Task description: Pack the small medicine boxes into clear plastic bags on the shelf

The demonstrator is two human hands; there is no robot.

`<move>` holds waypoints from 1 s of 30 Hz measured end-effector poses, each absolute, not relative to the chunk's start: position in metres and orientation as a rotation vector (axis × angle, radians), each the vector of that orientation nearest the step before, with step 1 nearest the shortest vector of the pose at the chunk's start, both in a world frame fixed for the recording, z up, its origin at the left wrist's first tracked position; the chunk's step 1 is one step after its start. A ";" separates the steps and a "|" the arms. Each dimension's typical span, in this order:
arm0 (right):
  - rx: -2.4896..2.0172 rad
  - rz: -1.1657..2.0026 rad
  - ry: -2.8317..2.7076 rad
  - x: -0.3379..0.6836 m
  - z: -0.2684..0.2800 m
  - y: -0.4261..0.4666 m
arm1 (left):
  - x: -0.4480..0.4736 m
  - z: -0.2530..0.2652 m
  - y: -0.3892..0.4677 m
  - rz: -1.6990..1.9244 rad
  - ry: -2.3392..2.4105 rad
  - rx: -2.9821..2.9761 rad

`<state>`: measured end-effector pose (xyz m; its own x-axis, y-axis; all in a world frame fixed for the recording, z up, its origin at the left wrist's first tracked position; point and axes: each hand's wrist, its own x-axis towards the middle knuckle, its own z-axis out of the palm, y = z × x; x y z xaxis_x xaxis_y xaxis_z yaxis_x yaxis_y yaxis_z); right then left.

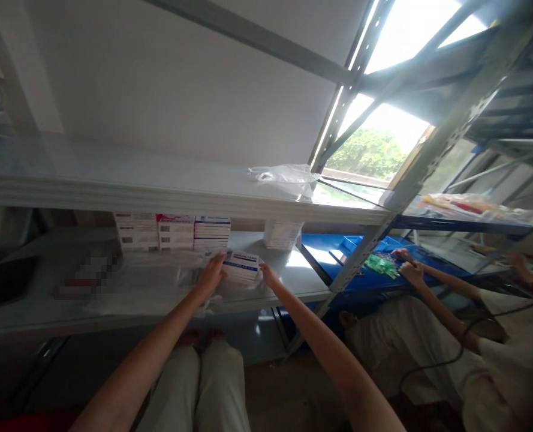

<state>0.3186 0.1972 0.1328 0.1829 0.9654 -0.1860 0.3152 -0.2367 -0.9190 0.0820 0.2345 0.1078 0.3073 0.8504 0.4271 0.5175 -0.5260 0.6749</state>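
Looking forward and down through the head camera, you have a short stack of flat white boxes [243,267] between your hands, on the grey lower shelf [304,283] of the rack, near its front edge. Your left hand [211,274] is at the stack's left end, fingertips against it, and your right hand [270,275] has its fingertips at the right end; each is too small and blurred to tell whether its thumb and fingers are pinching cardboard or only bracing it. The stack's long axis runs from left to right across your front, dipping slightly towards the right, with the broad printed face upward and a blue band running along that same line. Behind and to the left of it, taller rows of boxes [171,233] stand under the upper shelf [113,177], and a clear-wrapped stack [282,235] stands behind it to the right. Clear plastic film [151,282] lies left of your left hand. Farther right, a co-worker's hands [411,272] are beside a green bundle [382,264] on a blue tabletop [315,244].
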 end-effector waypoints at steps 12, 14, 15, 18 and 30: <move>-2.159 -0.031 -2.090 0.331 0.137 0.188 | 0.096 0.133 0.234 0.456 1.561 2.665; -2.152 -0.054 -2.074 0.343 0.139 0.185 | 0.096 0.130 0.233 0.475 1.608 2.669; -2.108 -0.022 -2.078 0.349 0.139 0.184 | 0.096 0.129 0.232 0.490 1.624 2.664; -1.758 0.157 -2.146 0.357 0.134 0.187 | 0.097 0.127 0.232 0.545 1.624 2.653; -1.866 0.480 -1.884 0.311 0.110 0.216 | 0.088 0.133 0.246 0.663 1.632 2.521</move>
<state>0.3112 0.2160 0.1104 0.0101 0.9977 0.0677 0.8435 0.0279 -0.5365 0.0882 0.2464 0.1329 0.3445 0.8832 0.3183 0.8549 -0.4353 0.2822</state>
